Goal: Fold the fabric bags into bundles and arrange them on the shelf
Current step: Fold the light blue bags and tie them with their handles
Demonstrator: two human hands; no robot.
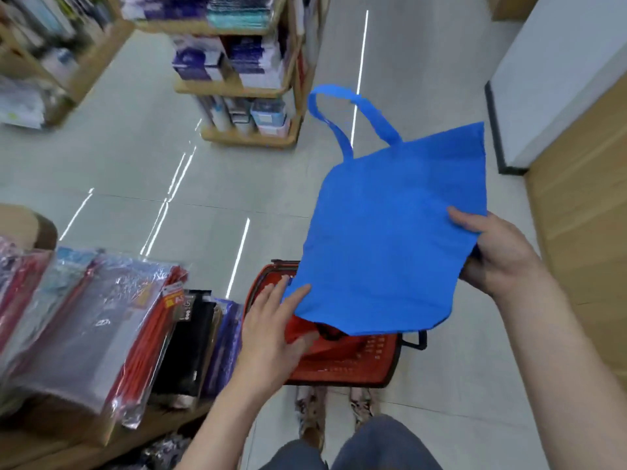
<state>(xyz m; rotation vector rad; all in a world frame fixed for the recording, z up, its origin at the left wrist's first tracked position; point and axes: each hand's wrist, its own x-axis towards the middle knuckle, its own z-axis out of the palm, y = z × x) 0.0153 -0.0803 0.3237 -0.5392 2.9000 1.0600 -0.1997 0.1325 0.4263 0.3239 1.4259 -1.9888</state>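
Note:
A blue fabric bag (390,239) hangs spread flat in the air above a red shopping basket (349,361), its loop handles pointing away from me. My right hand (498,256) pinches the bag's right edge, thumb on top. My left hand (271,330) reaches toward the bag's lower left corner with straight fingers, its fingertips at the corner's edge. A red fabric piece (305,330) shows in the basket under the blue bag.
To my left a wooden shelf (51,449) holds upright plastic-wrapped packs (101,327) in grey, red, black and blue. Another wooden display rack (244,86) stands across the tiled aisle. A white and wood-panel wall (576,164) runs along the right. My feet are below the basket.

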